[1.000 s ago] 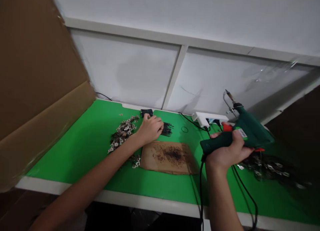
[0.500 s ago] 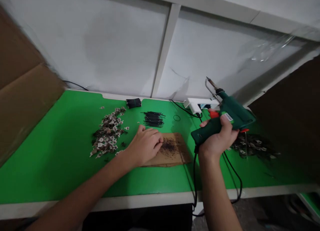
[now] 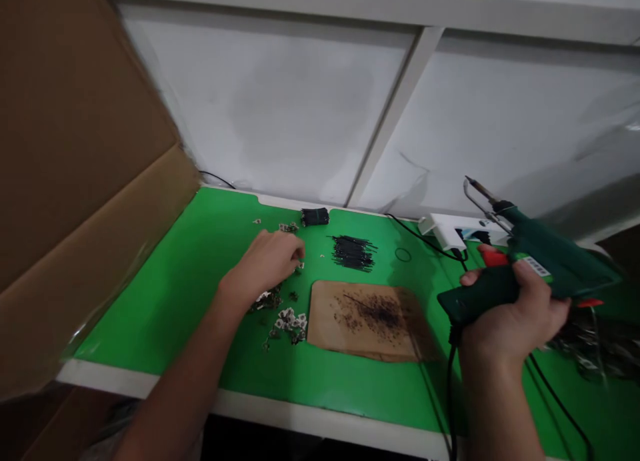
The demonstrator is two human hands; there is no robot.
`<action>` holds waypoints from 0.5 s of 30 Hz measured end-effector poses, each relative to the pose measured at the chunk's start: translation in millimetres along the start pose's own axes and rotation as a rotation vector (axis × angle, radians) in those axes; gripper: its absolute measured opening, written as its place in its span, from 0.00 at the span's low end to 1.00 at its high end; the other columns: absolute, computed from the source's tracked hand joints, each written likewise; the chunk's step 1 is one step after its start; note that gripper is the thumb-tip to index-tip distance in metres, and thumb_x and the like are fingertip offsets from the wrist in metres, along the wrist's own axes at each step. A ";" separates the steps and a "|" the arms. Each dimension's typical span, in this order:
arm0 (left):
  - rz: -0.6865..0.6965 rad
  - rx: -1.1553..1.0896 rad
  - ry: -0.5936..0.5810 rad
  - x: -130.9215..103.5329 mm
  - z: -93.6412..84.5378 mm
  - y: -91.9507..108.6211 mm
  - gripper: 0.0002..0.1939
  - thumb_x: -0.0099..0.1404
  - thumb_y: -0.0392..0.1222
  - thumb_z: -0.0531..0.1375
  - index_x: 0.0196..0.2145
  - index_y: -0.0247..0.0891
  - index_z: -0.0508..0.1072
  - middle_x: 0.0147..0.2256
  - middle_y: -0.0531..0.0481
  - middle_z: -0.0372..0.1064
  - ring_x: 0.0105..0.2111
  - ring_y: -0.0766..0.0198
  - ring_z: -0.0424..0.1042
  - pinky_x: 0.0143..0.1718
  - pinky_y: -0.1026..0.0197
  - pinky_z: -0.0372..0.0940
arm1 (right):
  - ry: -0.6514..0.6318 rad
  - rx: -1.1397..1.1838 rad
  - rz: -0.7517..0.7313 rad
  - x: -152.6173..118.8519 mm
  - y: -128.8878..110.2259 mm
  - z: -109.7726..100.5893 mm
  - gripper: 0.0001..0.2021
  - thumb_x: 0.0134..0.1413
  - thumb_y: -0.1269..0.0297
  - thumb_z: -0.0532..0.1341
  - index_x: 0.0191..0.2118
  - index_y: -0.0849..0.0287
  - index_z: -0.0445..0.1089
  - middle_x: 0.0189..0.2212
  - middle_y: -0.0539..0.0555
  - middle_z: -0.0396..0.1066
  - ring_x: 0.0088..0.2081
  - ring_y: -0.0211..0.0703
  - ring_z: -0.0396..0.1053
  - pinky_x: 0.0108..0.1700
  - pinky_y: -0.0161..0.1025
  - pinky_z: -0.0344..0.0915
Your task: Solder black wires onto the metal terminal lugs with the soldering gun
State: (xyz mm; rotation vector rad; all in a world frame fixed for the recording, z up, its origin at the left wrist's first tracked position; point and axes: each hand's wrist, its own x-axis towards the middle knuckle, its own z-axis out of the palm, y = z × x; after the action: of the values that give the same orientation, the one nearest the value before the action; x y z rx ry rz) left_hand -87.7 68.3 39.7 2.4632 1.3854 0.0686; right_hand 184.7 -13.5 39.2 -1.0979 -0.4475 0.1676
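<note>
Gripping the green soldering gun [image 3: 560, 251], our right hand [image 3: 515, 318] has its fingers wrapped around the handle, near the red trigger [image 3: 495, 257]. We hold the gun raised above the right part of the green worktop [image 3: 160, 294], its tip angled up and to the left, with a black cord [image 3: 453, 388] hanging from the base of the handle.

Our left hand [image 3: 267, 258] is over the pile of small metal parts [image 3: 290, 321] on the left, its fingers bent downward; we cannot tell whether they pinch one of the parts, though a small piece shows right at the fingertips.

Between our hands lies a brown cardboard pad [image 3: 325, 314], speckled with dark burn marks, a thin dark strand across it. Beyond it we see loose black wires [image 3: 353, 253], laid roughly parallel, with a bound black bundle [image 3: 315, 216] behind and to their left. To their right are a thin dark ring [image 3: 403, 254] and a white power strip [image 3: 445, 231] with plugs in it.
</note>
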 end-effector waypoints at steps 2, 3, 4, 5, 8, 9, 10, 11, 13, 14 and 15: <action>0.007 0.000 -0.024 0.9 1.0 5.8 0.09 0.65 0.31 0.61 0.37 0.40 0.80 0.42 0.47 0.81 0.43 0.53 0.78 0.42 0.57 0.65 | -0.001 -0.008 0.003 -1.2 -0.9 1.1 0.08 0.45 0.66 0.62 0.33 0.54 0.63 0.22 0.44 0.70 0.15 0.35 0.61 0.15 0.32 0.57; 0.010 0.000 -0.034 1.2 1.0 8.0 0.09 0.65 0.30 0.60 0.38 0.40 0.80 0.42 0.47 0.81 0.43 0.53 0.78 0.42 0.57 0.65 | -0.007 -0.009 0.002 -1.6 -1.2 1.7 0.08 0.45 0.66 0.61 0.34 0.54 0.63 0.22 0.45 0.71 0.15 0.35 0.61 0.16 0.32 0.57; 0.010 0.005 -0.041 1.5 0.9 9.3 0.10 0.65 0.30 0.60 0.38 0.40 0.81 0.42 0.47 0.81 0.43 0.53 0.78 0.42 0.57 0.66 | -0.015 -0.008 0.001 -1.6 -1.4 2.1 0.08 0.45 0.66 0.61 0.34 0.54 0.63 0.23 0.45 0.71 0.15 0.35 0.61 0.16 0.32 0.57; 0.007 0.016 -0.043 1.7 0.7 9.7 0.10 0.65 0.30 0.60 0.37 0.40 0.81 0.41 0.46 0.81 0.42 0.53 0.78 0.42 0.56 0.66 | -0.019 -0.004 -0.002 -1.5 -1.4 2.4 0.08 0.45 0.67 0.61 0.34 0.55 0.63 0.23 0.45 0.72 0.15 0.35 0.61 0.15 0.32 0.57; -0.001 0.021 -0.035 2.7 0.4 9.0 0.10 0.65 0.30 0.60 0.36 0.39 0.81 0.39 0.46 0.81 0.41 0.53 0.78 0.41 0.57 0.66 | -0.031 0.000 -0.003 -0.4 -0.1 1.7 0.09 0.45 0.67 0.60 0.35 0.56 0.62 0.26 0.48 0.74 0.15 0.34 0.61 0.16 0.31 0.55; 0.013 -0.010 -0.028 3.2 0.8 9.9 0.09 0.66 0.30 0.60 0.36 0.38 0.81 0.39 0.46 0.81 0.40 0.54 0.78 0.40 0.58 0.66 | -0.032 0.000 -0.003 0.0 0.6 1.0 0.09 0.46 0.67 0.60 0.35 0.56 0.62 0.27 0.49 0.75 0.15 0.34 0.62 0.16 0.31 0.55; 0.042 -0.062 -0.016 3.6 2.0 12.5 0.08 0.66 0.31 0.61 0.36 0.38 0.80 0.38 0.47 0.80 0.40 0.55 0.77 0.40 0.59 0.66 | -0.032 0.003 -0.005 0.3 1.4 0.0 0.09 0.46 0.67 0.60 0.36 0.56 0.62 0.27 0.49 0.75 0.15 0.35 0.62 0.16 0.32 0.55; 0.088 -0.133 0.000 4.1 4.4 17.3 0.07 0.66 0.32 0.61 0.36 0.38 0.80 0.38 0.48 0.80 0.39 0.57 0.77 0.39 0.60 0.65 | -0.036 0.006 -0.004 0.5 2.0 -0.9 0.10 0.46 0.66 0.60 0.36 0.56 0.62 0.27 0.49 0.75 0.15 0.35 0.62 0.16 0.32 0.55; 0.217 -0.292 0.033 4.7 13.6 33.8 0.06 0.68 0.34 0.61 0.37 0.38 0.79 0.39 0.51 0.79 0.37 0.62 0.76 0.38 0.63 0.65 | -0.036 0.019 -0.006 0.3 2.5 -2.5 0.11 0.45 0.65 0.61 0.37 0.57 0.62 0.26 0.49 0.75 0.15 0.36 0.62 0.16 0.33 0.54; 0.284 -0.352 0.045 4.7 20.5 45.0 0.05 0.69 0.34 0.61 0.38 0.38 0.78 0.39 0.51 0.78 0.37 0.63 0.75 0.38 0.63 0.64 | -0.036 0.022 -0.005 -0.1 2.3 -3.0 0.12 0.45 0.64 0.62 0.37 0.57 0.62 0.26 0.49 0.75 0.15 0.36 0.62 0.17 0.33 0.54; 0.342 -0.384 0.052 4.5 28.9 57.3 0.05 0.70 0.35 0.60 0.39 0.38 0.78 0.39 0.51 0.78 0.37 0.64 0.75 0.39 0.64 0.64 | -0.036 0.021 -0.003 -0.6 1.7 -3.4 0.12 0.45 0.63 0.62 0.36 0.57 0.62 0.27 0.50 0.75 0.15 0.35 0.62 0.17 0.34 0.54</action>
State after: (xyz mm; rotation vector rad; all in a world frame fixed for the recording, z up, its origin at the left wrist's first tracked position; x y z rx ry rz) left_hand -32.5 37.3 28.5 2.3472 0.8549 0.4354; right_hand 185.7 -15.7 36.3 -1.0753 -0.4786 0.1887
